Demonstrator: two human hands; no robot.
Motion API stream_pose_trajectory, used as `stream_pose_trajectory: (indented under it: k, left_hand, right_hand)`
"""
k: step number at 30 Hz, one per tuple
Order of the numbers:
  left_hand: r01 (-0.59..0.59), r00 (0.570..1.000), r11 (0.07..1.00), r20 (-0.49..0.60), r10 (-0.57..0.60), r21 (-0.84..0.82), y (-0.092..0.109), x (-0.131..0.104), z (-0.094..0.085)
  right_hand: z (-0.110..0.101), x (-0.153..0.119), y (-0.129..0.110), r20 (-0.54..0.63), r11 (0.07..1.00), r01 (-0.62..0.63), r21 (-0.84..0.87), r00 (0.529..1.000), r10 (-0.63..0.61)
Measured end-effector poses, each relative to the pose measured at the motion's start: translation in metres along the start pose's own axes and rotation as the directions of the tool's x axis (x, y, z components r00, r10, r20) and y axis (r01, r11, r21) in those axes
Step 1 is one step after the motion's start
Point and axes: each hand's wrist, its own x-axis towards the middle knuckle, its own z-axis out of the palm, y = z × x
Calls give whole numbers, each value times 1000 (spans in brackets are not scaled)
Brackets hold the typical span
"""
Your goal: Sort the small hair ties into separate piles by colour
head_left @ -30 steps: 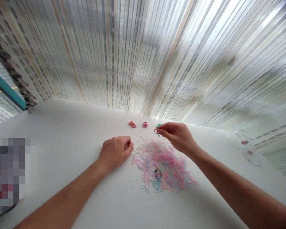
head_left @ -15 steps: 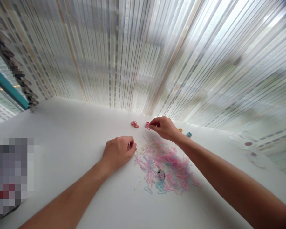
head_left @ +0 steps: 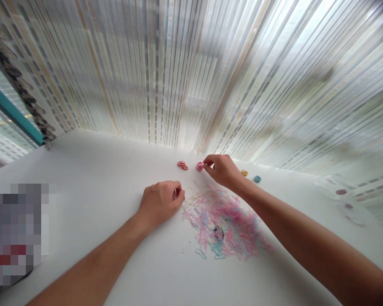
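My right hand [head_left: 221, 168] reaches to the back of the white table, thumb and index finger pinched at the right edge of a small stack of pink bands [head_left: 199, 166]. Whether a band is between those fingertips is too small to tell. My left hand [head_left: 162, 199] rests on the table with fingers curled against the thumb; whatever they hold is hidden. By its fingertips begins a loose heap of thin pastel bands [head_left: 232, 221], mostly pink, with some blue and cream. Left of the pink stack lies a little group of red bands [head_left: 182, 165].
Yellow bands [head_left: 244, 173] and blue bands [head_left: 257, 179] sit bunched right of my right wrist. Clear round lids or dishes [head_left: 351, 212] lie at far right. A striped sheer curtain [head_left: 166, 76] borders the table's back edge. One pale band [head_left: 186, 246] lies apart from the heap.
My right fingertips have drawn slightly right, so more of the pink stack shows. My left hand keeps its curled pose. The whole view has shifted a little.
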Motion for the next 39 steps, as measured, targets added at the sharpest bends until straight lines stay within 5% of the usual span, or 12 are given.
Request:
stream_pose_trajectory:
  k: [7,14,18,22,27,39]
  left_hand:
    - [8,1000,1000,-24,-8,-3,-1,-1,2]
    - [7,1000,1000,-18,-7,7,-1,1,2]
    - [16,1000,999,-17,-15,43,0,2,1]
    - [26,1000,997,-10,-25,79,1,2,-1]
    - [28,1000,992,-8,-27,119,2,4,-3]
    - [48,999,989,-17,-46,142,5,6,-2]
  right_hand:
    - [-26,-26,3,-28,999,-27,-29,999,26]
    - [-61,-119,19,-164,977,-125,170,975,153]
    - [-55,-156,35,-300,876,-215,432,882,364]
    - [-32,-164,53,-381,798,-191,572,799,465]
    - [-16,-169,65,-395,842,-173,511,822,409]
    - [-20,-174,55,-487,961,45,273,868,97]
